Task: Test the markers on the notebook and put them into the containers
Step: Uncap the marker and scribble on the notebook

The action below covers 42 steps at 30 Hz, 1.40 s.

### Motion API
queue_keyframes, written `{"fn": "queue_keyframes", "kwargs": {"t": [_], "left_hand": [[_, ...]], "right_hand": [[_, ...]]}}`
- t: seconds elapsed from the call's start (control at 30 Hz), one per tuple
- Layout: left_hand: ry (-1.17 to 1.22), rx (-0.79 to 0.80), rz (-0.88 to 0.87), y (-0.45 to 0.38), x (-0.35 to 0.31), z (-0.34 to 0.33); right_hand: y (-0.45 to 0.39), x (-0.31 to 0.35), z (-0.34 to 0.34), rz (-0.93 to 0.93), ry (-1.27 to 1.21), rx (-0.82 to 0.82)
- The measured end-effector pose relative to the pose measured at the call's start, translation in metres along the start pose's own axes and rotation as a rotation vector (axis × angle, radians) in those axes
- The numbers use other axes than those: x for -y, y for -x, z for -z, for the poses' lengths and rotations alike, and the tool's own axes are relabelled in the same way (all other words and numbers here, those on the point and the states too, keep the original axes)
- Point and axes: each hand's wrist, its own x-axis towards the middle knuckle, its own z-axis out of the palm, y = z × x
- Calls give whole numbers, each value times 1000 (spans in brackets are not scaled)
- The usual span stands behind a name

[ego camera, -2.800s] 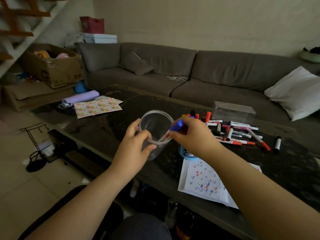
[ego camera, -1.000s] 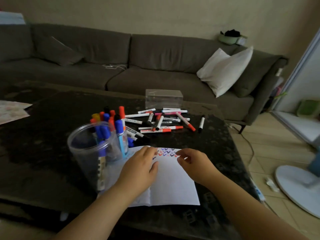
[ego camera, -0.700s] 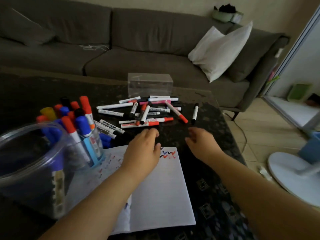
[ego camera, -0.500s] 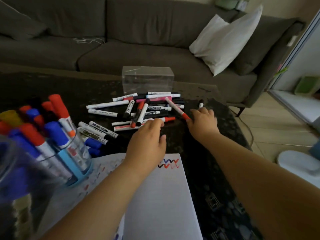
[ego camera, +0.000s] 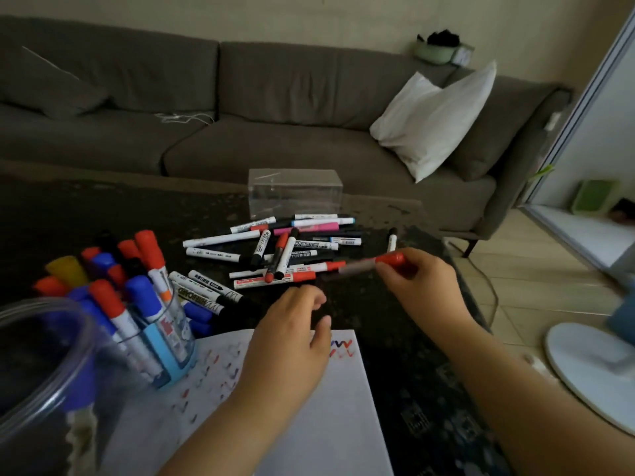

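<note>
Above the table (ego camera: 395, 304), right hand's (ego camera: 421, 283) grip pinches red-capped marker (ego camera: 364, 264) by its cap.

A dark table (ego camera: 86, 214) carries loose markers (ego camera: 275, 249) beside a clear box (ego camera: 295, 192). An open notebook (ego camera: 330, 424) and marker-filled cup (ego camera: 161, 338) sit nearer.

"WHITEBOARD" runs down the black-capped marker (ego camera: 202, 299) lying by the blue cup. Print on the other markers is too small to read.
</note>
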Motion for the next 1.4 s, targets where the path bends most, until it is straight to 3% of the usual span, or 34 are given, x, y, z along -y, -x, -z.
{"fn": "queue_keyframes", "kwargs": {"t": [0.13,0.27,0.53,0.63,0.83,0.97,1.07,1.17,1.33,1.4], "left_hand": [[94,-22,82,31,-23,24],[270,-16,258,58,-32,37],[510,125,533,76,-9,33],[695,170,618,69,0,26],[1375,336,691,65,5,27],[1628,326,697,69,6,30],[1570,240,690,71,6,33],[1448,180,714,73,5,33],[1317,106,797,75,9,23],[1293,42,845,76,9,15]], "right_hand": [[57,31,23,-59,-257,74],[110,52,20,-143,-522,294],[145,56,-13,-368,-476,524],[141,56,-17,-473,-800,635],[137,47,-27,-743,-1361,917],[141,44,-35,-781,-1609,1110],[146,49,-36,-728,-1397,963],[153,57,-38,-543,-1057,796],[159,53,-45,-94,-166,549],[160,48,-50,73,64,442]]}}
